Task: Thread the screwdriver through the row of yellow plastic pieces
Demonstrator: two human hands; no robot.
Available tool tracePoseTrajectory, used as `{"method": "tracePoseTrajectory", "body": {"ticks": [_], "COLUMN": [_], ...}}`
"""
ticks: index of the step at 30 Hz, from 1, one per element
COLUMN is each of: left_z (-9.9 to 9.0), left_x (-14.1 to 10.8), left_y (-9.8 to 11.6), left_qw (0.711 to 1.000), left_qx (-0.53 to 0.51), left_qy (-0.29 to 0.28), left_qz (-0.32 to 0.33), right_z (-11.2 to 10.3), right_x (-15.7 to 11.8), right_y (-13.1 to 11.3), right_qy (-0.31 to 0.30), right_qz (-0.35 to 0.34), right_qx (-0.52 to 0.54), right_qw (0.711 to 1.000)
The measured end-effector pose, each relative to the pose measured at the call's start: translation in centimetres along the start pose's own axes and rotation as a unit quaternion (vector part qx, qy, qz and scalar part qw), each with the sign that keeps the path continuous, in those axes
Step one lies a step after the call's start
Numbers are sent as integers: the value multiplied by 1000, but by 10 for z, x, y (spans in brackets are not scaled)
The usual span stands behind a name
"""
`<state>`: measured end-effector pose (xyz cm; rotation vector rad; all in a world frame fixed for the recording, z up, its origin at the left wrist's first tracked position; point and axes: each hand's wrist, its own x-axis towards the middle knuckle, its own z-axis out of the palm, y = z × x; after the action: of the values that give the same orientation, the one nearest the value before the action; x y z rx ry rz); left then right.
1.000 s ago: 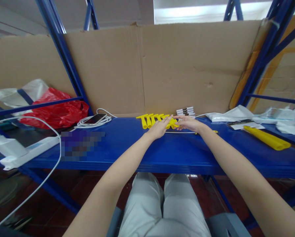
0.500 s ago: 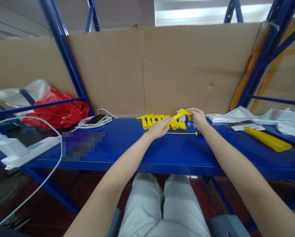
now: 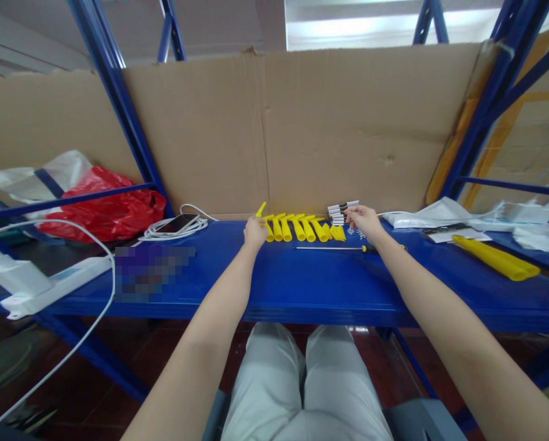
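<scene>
At the left end of a row of yellow plastic handles (image 3: 297, 229), my left hand (image 3: 255, 234) is closed around another yellow plastic handle (image 3: 261, 209), whose narrow end sticks up above the fingers. My right hand (image 3: 365, 222) is beside a small stack of white-and-black cylinders (image 3: 336, 214), with thumb and fingertips pinched together; what is between them cannot be made out. Small yellow pieces (image 3: 337, 233) lie at the row's right end. Tiny metal parts (image 3: 361, 234) are partly hidden by the right hand. A long screwdriver (image 3: 332, 248) lies in front of the row, its grip partly behind the right wrist.
A larger yellow tube-shaped piece (image 3: 497, 258) lies on the right of the blue table (image 3: 320, 288). Left are a white power strip (image 3: 67, 282), coiled cable (image 3: 176, 229) and red bag (image 3: 104, 205). A cardboard sheet (image 3: 325, 122) stands behind, between blue posts.
My left hand has carried the yellow handle leftward to the row's end. My right hand has let go of it and stays near the white-and-black cylinders, fingers now pinched.
</scene>
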<state>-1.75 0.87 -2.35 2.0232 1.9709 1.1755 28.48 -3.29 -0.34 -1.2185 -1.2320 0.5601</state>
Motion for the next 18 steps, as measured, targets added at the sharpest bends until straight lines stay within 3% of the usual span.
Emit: {"method": "tracePoseTrajectory", "body": {"ticks": [8, 18], "left_z": [10, 3], "left_x": [0, -6], "left_y": [-2, 1], "left_qw": [991, 979], "left_qx": [46, 117], "left_qy": [-103, -159], "left_qz": [-75, -46], "right_z": [-2, -1], "right_x": [6, 4], "right_y": [12, 12], "right_qy": [-28, -60], "right_qz": [-20, -14], "right_qx": [-50, -71], "right_qw": [998, 996]}}
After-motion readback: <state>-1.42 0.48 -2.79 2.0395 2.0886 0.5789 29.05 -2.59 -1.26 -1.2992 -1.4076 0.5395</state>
